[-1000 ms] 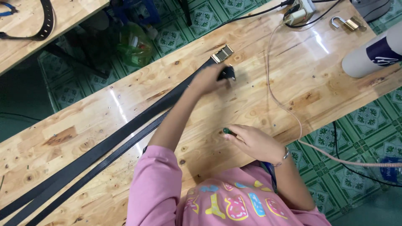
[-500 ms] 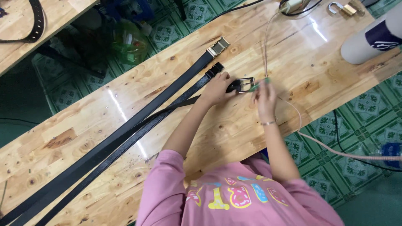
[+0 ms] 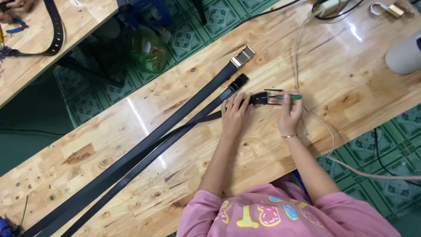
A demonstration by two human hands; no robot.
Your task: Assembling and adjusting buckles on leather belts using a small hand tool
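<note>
Black belts (image 3: 144,153) are lying side by side across the long wooden workbench (image 3: 359,83), running from the lower left up toward the centre. One belt end with a dark buckle (image 3: 259,98) is sitting between the two hands. The left hand (image 3: 234,115) is pressing flat and open on the strap just left of that buckle, fingers spread. The right hand (image 3: 289,113) is closing around a green-handled screwdriver (image 3: 287,97), whose tip is pointing at the buckle and appearing to touch it.

Two further belt ends are lying just above: one with a black clasp (image 3: 240,80), one with a silver and gold buckle (image 3: 244,56), both clear of the hands.

A pink cord (image 3: 300,52) is trailing over the bench from the top edge, passing right beside the right hand and dropping off the near edge. A white cylinder (image 3: 403,56) is lying at the right edge, and a brass padlock (image 3: 390,8) is resting at the top right. On a second bench (image 3: 30,61) at the upper left, another person's hand (image 3: 13,8) is working near a looped black belt (image 3: 56,30). A green plastic bag (image 3: 147,52) is sitting on the tiled floor between the benches.
</note>
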